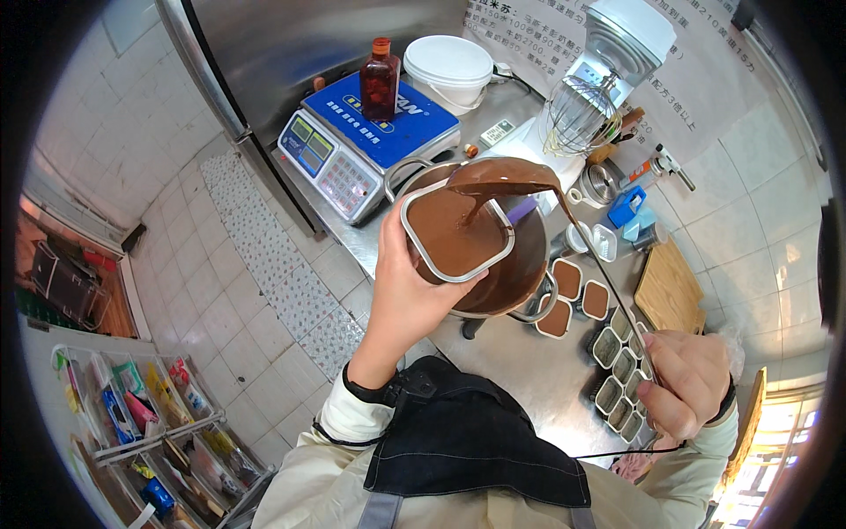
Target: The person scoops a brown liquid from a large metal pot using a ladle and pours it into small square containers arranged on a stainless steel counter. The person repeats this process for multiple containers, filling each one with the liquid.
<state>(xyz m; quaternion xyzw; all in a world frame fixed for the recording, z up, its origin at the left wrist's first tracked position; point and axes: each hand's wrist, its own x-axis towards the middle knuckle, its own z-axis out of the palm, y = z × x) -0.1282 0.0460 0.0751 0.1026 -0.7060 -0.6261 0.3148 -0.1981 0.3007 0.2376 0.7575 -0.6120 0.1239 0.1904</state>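
My left hand (420, 297) holds a small square metal-rimmed tin (456, 231) of brown chocolate-coloured liquid over a large steel pot (529, 284). In my right hand (684, 383) is the long thin handle of a metal ladle (505, 175), whose brown-coated bowl tips above the tin. Liquid runs from the ladle into the tin. More brown mixture lies in the pot, where a purple utensil (522, 210) leans. To the right of the pot stand filled tins (554, 317), and nearer my right hand are several stacked tins (608, 347) without brown filling.
A digital scale (337, 178) carries a dark red bottle (379, 86), beside a white lidded bucket (449, 63). Behind the pot stands a stand mixer (628, 40) with a wire whisk. A wooden board (671, 291), a blow torch (674, 168) and small containers line the wall side.
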